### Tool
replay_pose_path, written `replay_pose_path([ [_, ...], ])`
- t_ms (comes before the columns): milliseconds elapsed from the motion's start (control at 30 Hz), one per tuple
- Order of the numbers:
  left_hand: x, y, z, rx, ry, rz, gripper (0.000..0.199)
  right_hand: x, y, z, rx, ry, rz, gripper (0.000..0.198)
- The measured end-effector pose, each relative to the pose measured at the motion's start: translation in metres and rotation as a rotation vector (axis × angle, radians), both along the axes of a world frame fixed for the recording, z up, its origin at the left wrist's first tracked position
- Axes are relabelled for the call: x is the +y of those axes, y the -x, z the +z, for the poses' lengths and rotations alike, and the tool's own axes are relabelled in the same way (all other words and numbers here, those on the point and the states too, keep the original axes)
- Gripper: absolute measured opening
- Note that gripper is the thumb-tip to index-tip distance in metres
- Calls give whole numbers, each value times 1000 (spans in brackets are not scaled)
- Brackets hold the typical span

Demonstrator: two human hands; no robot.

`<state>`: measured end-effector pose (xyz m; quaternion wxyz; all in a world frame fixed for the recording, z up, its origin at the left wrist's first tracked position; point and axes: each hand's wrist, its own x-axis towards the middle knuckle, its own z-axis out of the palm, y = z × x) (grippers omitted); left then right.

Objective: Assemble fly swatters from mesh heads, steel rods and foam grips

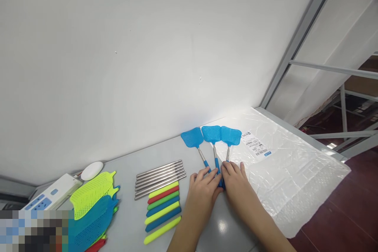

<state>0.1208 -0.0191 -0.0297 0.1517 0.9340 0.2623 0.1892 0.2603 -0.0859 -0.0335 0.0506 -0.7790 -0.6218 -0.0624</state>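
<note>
While three blue swatters (212, 134) look complete near the tabletop's (125, 169) back edge, rods (159, 180), grips (163, 201) and heads (93, 191) lie unjoined; left hand (204, 189) and right hand (236, 183) cover blue handles (217, 164), fingers' clamping I cannot tell

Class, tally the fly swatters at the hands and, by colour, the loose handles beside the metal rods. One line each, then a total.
Blue fly swatters: 3
Yellow handles: 3
Blue handles: 2
Red handle: 1
Green handle: 1
Total: 10

Bright, soft light leaves a glare spot (222, 226) on the table (125, 199); the lower-left corner is pixelated.
</note>
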Motion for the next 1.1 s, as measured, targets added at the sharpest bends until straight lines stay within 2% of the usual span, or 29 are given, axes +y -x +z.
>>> replay_pose_path([
  [167, 0, -1, -6, -26, -13, -6, 36, -2, 0, -4, 34, -3, 0, 48],
  [333, 0, 1, -11, -69, -8, -46, 35, -4, 1, -3, 60, 26, -4, 57],
  [633, 3, 3, -9, -178, 187, -98, 25, -4, 2, 1, 88, 48, 3, 53],
  [900, 2, 5, -10, -154, 198, -96, 28, -7, 0, -6, 84, 39, -1, 61],
  [967, -1, 5, -7, -155, 163, -63, 29, -8, -1, -7, 95, 34, -6, 63],
  [1100, -6, 5, 4, -151, 110, 110, 32, -8, 0, -9, 109, 24, -13, 61],
])
